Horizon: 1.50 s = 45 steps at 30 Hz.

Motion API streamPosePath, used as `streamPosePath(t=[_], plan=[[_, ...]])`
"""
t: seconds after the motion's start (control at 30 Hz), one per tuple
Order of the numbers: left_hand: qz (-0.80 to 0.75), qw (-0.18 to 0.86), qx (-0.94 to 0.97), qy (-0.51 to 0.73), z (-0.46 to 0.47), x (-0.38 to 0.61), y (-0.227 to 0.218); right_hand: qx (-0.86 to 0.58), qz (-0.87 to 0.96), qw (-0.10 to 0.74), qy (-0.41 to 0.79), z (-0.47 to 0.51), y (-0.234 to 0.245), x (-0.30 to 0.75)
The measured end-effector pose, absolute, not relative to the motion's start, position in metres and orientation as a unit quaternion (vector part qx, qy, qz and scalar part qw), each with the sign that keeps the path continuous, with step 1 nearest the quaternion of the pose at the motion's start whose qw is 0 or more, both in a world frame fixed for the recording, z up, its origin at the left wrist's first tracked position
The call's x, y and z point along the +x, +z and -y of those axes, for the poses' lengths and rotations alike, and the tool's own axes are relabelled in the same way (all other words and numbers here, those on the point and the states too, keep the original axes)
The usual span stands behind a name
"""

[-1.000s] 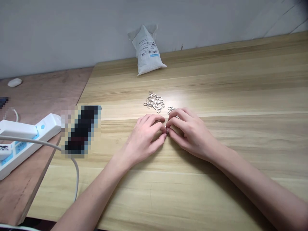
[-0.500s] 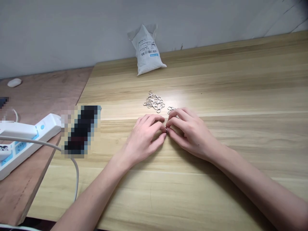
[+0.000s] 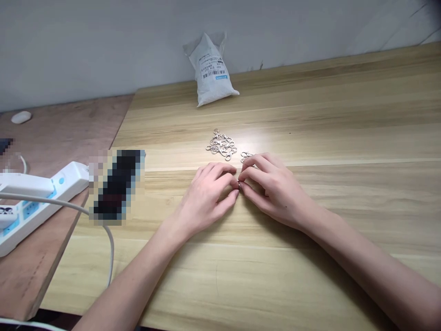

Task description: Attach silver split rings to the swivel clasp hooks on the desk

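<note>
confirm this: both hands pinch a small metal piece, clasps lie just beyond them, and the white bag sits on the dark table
Wrong about the bag: the head view shows it on the light table, at its far edge by the wall, not on the dark table. The rest holds: left hand and right hand pinch a small metal piece, clasps just beyond them.

Bench (image 3: 310, 138): light yellow-tan wood, long grain streaks in paler and darker bands. Second bench (image 3: 62, 133) off its left edge: reddish brown, mottled. Clasps (image 3: 221, 145): shiny silver. Metal ring (image 3: 239, 185): silver, dull. Bag (image 3: 212, 76) at the far edge: white, black barcode and print, small blue stripe under it. Power strip (image 3: 37, 202): white with light blue sockets and a blue button. Cable (image 3: 99, 220): pale grey. Wall (image 3: 86, 46): plain light grey.
</note>
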<state>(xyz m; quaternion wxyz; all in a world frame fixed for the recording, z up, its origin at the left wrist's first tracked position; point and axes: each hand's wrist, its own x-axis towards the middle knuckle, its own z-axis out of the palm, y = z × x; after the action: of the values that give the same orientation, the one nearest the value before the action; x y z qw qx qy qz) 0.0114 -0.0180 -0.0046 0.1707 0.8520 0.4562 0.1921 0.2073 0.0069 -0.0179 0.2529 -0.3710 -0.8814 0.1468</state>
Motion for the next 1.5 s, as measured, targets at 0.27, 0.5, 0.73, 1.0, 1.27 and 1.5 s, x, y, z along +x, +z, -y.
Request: streamPosePath(t=[0.27,0.5,0.73,1.0,1.27,1.5], plan=[[-0.453,0.176,0.853,0.188,0.0174,0.0124,-0.0039,-0.368,0.881,0.261,0.146,-0.0073,-0.0190,0.2074],[-0.453,0.173,0.854,0.186,0.0177,0.0123,-0.0031,-0.366,0.880,0.262,0.150,-0.0065,-0.0191,0.2079],[-0.454,0.172,0.856,0.180,0.0184,0.0114,-0.0031,-0.367,0.881,0.260,0.147,-0.0065,-0.0187,0.2082],[-0.457,0.171,0.856,0.172,0.0185,0.0117,-0.0024,-0.367,0.881,0.260,0.148,-0.0070,-0.0194,0.2067],[-0.456,0.170,0.856,0.173,0.0182,0.0117,-0.0026,-0.367,0.881,0.258,0.151,-0.0069,-0.0179,0.2076],[-0.455,0.172,0.857,0.172,0.0181,0.0120,-0.0024,-0.367,0.880,0.258,0.155,-0.0062,-0.0175,0.2072]])
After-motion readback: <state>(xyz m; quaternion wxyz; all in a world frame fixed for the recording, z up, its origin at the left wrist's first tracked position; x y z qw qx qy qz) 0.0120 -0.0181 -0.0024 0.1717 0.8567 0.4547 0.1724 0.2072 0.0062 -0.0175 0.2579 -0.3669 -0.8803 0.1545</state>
